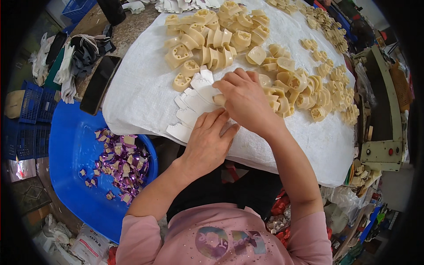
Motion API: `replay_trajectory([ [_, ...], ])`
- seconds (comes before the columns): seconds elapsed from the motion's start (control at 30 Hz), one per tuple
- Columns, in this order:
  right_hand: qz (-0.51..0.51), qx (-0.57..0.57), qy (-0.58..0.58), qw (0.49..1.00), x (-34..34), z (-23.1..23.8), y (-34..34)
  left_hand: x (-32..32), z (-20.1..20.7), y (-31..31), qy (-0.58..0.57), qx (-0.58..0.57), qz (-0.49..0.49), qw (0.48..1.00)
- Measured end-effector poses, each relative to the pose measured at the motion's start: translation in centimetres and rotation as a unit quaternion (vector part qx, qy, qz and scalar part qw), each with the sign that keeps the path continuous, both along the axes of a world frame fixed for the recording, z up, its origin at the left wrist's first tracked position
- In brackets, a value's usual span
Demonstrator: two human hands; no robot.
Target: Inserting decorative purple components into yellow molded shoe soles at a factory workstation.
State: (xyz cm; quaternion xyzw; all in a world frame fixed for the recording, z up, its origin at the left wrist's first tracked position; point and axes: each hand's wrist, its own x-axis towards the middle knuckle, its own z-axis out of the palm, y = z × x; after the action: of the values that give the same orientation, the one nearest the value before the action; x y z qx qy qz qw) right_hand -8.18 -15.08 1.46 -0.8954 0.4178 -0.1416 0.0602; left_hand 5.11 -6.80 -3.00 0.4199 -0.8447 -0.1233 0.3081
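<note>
My right hand (245,99) is closed with bent fingers around a small cream plastic piece (219,100), which is partly hidden by the fingertips. Just below it, my left hand (206,139) has its fingers stretched out side by side with the thumb apart, their tips touching the white pieces. Those thin white pieces (187,117), with notched edges, overlap in a row to the left of both hands. Beyond them rises a heap of hollow cream plastic parts (216,37). More cream parts (293,86) lie to the right of my right hand.
A white woven sheet (137,84) covers the table. Below its left edge stands a blue tub (77,163) holding shiny purple-and-cream pieces (121,159). A phone (100,84) lies at the table's left side. A pale green metal machine (384,152) stands at the right.
</note>
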Motion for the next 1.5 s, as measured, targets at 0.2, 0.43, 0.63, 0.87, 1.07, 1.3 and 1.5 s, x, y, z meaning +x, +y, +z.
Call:
replay_trajectory([
  [0.2, -0.056, -0.043, -0.075, 0.995, 2.6, -2.7, -1.6, 0.7, -0.3, 0.2, 0.082, 0.000, -0.001, 0.997],
  [0.43, -0.043, 0.048, -0.031, 0.997, 2.3, -2.6, -0.6, 0.2, -0.6, 2.2, 0.110, 0.030, -0.035, 0.993],
  [0.63, -0.071, 0.075, -0.065, 0.993, 1.5, -2.1, 0.1, 0.4, -0.3, 1.7, 0.102, 0.016, -0.040, 0.994],
  [0.87, -0.013, 0.019, -0.105, 0.994, 2.0, -2.0, 0.3, 1.8, 0.1, 1.1, 0.088, 0.020, -0.021, 0.996],
  [1.07, -0.016, 0.020, -0.073, 0.997, 3.1, -3.2, -0.2, 1.6, -0.2, 1.6, 0.106, 0.041, -0.065, 0.991],
  [1.3, -0.041, 0.054, -0.083, 0.994, 3.5, -3.3, -0.1, 1.3, -0.3, 1.7, 0.112, 0.039, -0.059, 0.991],
  [1.5, -0.033, 0.023, -0.101, 0.994, 3.2, -4.0, -0.2, 1.8, 0.0, 1.8, 0.137, -0.038, 0.028, 0.989],
])
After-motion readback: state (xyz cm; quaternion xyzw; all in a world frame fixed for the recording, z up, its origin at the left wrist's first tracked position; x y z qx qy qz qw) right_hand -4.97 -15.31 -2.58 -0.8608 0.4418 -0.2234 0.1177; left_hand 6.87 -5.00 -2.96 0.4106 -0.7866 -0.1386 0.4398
